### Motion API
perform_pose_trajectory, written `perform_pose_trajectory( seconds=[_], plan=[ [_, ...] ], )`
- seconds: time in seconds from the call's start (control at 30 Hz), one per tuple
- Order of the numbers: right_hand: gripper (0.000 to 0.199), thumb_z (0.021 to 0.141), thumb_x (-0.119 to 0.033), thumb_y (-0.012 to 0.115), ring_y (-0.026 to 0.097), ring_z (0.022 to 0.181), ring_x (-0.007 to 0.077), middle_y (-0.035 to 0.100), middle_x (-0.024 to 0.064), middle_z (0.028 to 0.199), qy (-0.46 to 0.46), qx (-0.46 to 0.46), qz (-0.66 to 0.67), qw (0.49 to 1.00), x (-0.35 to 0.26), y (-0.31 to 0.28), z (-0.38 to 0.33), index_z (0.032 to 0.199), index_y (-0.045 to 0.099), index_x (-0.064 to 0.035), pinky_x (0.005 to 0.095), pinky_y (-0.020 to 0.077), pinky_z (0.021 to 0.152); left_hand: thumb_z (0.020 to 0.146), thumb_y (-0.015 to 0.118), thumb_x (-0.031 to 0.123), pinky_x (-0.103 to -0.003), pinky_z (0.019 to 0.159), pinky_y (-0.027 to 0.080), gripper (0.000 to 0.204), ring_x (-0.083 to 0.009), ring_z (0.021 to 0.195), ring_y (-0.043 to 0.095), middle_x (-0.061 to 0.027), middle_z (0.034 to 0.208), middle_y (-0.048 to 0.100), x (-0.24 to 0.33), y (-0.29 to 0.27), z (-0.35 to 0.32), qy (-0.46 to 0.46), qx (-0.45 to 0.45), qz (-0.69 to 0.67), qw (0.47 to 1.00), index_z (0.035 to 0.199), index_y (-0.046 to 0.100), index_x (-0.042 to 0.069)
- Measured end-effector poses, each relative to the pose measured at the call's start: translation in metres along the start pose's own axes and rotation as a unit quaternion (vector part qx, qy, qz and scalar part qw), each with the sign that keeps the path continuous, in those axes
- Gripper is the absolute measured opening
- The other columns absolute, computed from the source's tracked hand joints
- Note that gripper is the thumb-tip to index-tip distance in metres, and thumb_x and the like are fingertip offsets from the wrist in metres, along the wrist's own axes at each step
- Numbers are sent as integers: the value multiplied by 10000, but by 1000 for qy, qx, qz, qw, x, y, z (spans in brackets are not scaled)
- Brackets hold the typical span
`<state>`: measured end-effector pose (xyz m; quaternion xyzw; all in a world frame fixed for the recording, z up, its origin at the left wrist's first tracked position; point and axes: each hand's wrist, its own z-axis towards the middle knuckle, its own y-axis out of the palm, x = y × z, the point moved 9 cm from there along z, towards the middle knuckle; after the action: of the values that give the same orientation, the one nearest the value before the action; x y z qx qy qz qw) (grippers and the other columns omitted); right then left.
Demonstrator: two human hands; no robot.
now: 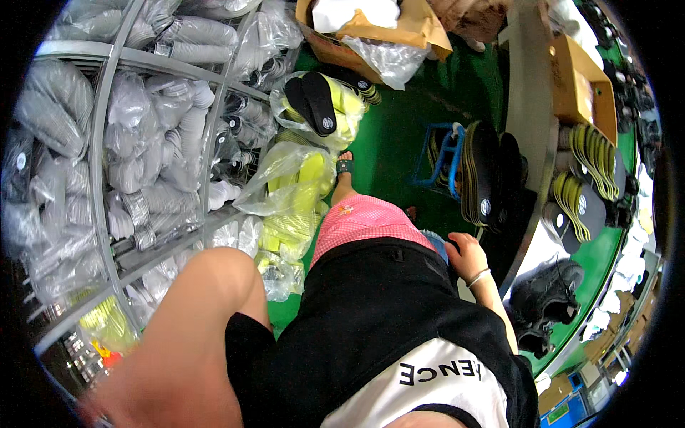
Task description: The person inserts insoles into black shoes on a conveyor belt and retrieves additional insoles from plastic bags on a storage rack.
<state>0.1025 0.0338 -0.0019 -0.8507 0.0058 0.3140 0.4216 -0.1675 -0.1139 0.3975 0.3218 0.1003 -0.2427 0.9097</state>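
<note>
My right hand (465, 257), a thin bracelet on its wrist, rests with curled fingers beside my hip, against a small blue thing (437, 247); whether it grips that thing is hidden. My left arm (189, 335) crosses the lower left, and its hand is cut off by the picture's edge. I wear pink shorts (360, 221), and a sandalled foot (344, 165) rests on the green floor. A row of black insoles with yellow edges (479, 175) stands upright just ahead of my right hand.
A metal rack (100, 164) on the left holds bagged white and grey insoles. Clear bags of yellow-green insoles (296, 192) lie by its foot. Cardboard boxes (399, 32) stand at the far end. On the right, a workbench (531, 164) carries insole stacks and black shoes (549, 292).
</note>
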Motion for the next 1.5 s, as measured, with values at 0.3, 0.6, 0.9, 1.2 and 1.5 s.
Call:
perform_pose_trajectory(
  seconds=[0.3, 0.6, 0.9, 1.2, 1.5],
  plan=[
    [253, 766, -205, 538, 599, 760, 266, 601, 175, 835, 197, -140, 178, 954, -12, 107, 61, 919, 581, -7, 300, 468, 676, 809, 524, 175, -297, 874, 307, 369, -156, 984, 379, -93, 1056, 408, -157, -243, -360, -783, -299, 284, 466, 1111, 380, 21],
    [277, 782, -254, 494, 583, 769, 322, 594, 188, 848, 189, -226, 47, 955, -21, 171, 126, 923, 577, -30, 364, 465, 673, 761, 528, 254, -339, 761, 431, 361, -294, 863, 556, -178, 912, 577, 53, -504, -453, -789, -500, 352, 51, 1002, 492, -12],
    [229, 771, -239, 494, 544, 807, 335, 564, 176, 853, 34, -326, -103, 939, 5, 266, 150, 911, 538, -64, 409, 453, 689, 769, 503, 201, -355, 787, 422, 323, -299, 900, 541, -179, 961, 566, 119, -531, -441, -761, -520, 387, 6, 1021, 516, 0],
    [228, 700, -215, 524, 498, 836, 317, 528, 136, 905, -21, -301, -166, 939, 25, 327, 113, 863, 529, -56, 402, 444, 671, 771, 506, 178, -392, 831, 381, 297, -310, 955, 497, -158, 993, 550, 101, -564, -507, -621, -683, 380, 52, 1029, 518, 30],
    [196, 646, -170, 525, 491, 846, 324, 517, 129, 888, 27, -313, -109, 943, 20, 372, 95, 813, 526, -67, 410, 437, 684, 778, 427, 320, -390, 752, 406, 360, -304, 851, 552, -194, 904, 584, 204, -675, -549, -785, -562, 93, -245, 819, 580, -3]
  ],
)
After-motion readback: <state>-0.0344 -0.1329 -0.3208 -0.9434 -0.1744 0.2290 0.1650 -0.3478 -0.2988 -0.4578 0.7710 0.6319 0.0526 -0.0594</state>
